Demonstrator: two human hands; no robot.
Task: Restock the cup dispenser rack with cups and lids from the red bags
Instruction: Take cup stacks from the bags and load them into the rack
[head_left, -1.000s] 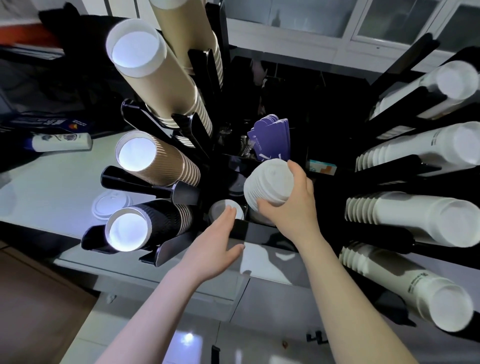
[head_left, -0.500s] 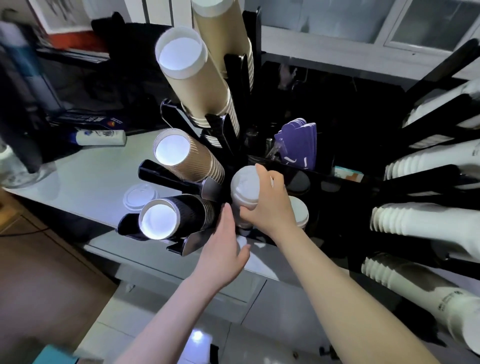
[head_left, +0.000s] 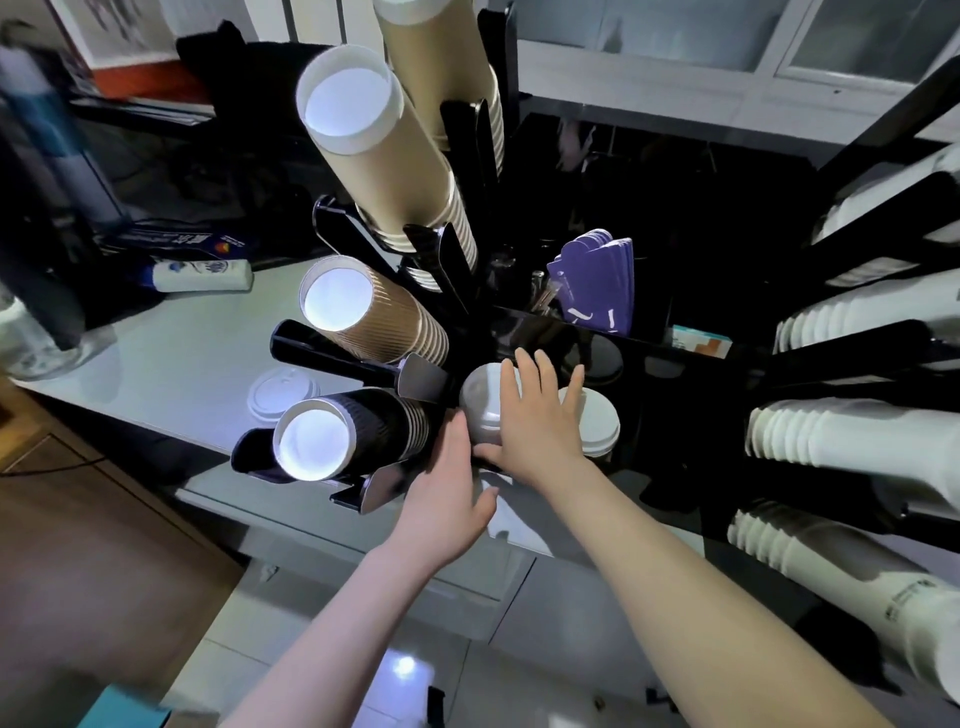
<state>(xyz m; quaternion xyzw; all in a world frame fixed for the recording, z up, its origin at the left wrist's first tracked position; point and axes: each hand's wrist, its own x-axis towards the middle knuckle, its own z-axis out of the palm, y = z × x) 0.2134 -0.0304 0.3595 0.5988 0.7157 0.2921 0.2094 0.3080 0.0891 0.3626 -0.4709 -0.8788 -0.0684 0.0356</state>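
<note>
The stack of white lids (head_left: 480, 410) stands in the rack's (head_left: 691, 358) round well at the front edge of the counter (head_left: 171, 364), just beside a second lid stack (head_left: 602, 426). Thin plastic lids are probably light, slick and easily crushed (best held round the sides, not squeezed). The right hand (head_left: 535, 426) lies flat on top, fingers straight, pressing it down. The left hand (head_left: 447, 499) touches the stack's near side, fingers relaxed, grasping nothing.
</note>
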